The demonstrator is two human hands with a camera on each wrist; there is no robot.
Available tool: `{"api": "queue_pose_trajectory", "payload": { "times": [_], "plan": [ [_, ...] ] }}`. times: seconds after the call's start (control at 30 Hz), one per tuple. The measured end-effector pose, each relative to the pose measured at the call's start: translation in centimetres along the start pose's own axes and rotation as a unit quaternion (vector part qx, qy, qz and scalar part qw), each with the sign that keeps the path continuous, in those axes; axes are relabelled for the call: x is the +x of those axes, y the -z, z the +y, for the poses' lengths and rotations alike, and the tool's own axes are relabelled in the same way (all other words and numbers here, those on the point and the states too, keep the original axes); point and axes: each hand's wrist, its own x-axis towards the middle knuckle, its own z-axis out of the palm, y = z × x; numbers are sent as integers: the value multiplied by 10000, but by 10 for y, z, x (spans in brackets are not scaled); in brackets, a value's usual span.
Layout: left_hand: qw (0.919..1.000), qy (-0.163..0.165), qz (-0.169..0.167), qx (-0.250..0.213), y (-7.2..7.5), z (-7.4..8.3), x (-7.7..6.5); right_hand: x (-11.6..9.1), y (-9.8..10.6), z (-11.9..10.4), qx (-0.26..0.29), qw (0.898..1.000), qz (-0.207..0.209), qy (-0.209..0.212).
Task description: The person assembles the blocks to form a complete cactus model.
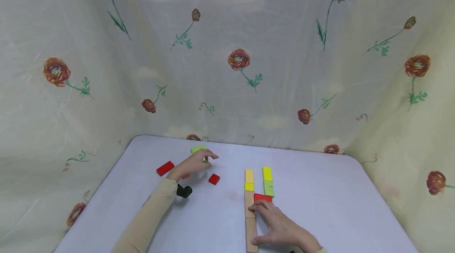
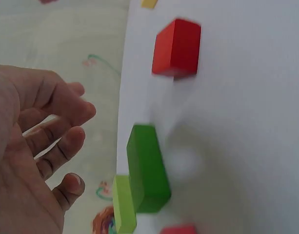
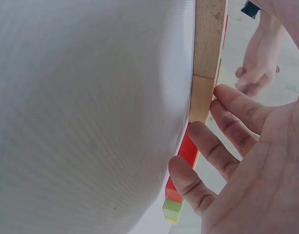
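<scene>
Hovering over the far left of the table, my left hand (image 1: 193,163) has loosely bent fingers and nothing in them. A dark green block (image 2: 148,170) and a light green block (image 2: 124,204) lie below it, and a red block (image 2: 178,48) stands apart. My right hand (image 1: 281,225) touches a line of plain wooden blocks (image 1: 250,225), fingertips and thumb along their right side. Its fingers are spread and nearly straight in the right wrist view. Further along the line are a small yellow block (image 1: 249,186) and a pale orange block (image 1: 249,176). A red block (image 1: 262,197) sits beside the fingers.
Right of the line, a yellow block (image 1: 267,173) and a light green block (image 1: 268,188) stand end to end. More red blocks (image 1: 165,168) lie at left. Something black (image 1: 184,192) shows beside the left wrist. A flowered cloth (image 1: 227,55) hangs behind the white table (image 1: 320,190).
</scene>
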Motion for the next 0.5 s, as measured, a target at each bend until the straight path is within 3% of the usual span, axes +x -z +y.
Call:
{"api": "queue_pose_trajectory", "payload": {
  "times": [0.13,0.23,0.4,0.5],
  "plan": [
    [9998,88,-69,135,14,-10,-7,0,0,0,-27,10000,2,1],
    [9988,399,-115,243,21,-18,-11,0,0,-1,-61,10000,21,0],
    [9949,921,-237,338,23,-28,-15,-1,2,-2,-77,10000,16,-11],
    [9943,853,-391,499,21,-31,-16,-1,2,-2,-46,10000,-1,-2]
  ]
}}
